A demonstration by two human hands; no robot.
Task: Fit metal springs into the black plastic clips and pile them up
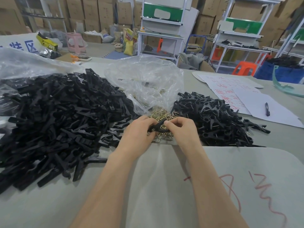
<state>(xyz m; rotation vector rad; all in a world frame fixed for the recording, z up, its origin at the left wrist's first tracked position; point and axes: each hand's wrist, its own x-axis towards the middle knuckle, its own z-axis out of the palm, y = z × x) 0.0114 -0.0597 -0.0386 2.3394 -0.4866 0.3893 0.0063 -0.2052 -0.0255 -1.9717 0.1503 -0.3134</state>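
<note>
Presently the left hand [139, 131] and right hand [180, 129] both pinch one clip [160, 126] over the springs [158, 112], back from the bench's [148, 186] near edge; one, seemingly half-seated, may slip out under uneven pressure.

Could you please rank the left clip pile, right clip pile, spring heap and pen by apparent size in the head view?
Largest to smallest:
1. left clip pile
2. right clip pile
3. spring heap, only partly visible
4. pen
The left pile also lies nearer the camera.
</note>
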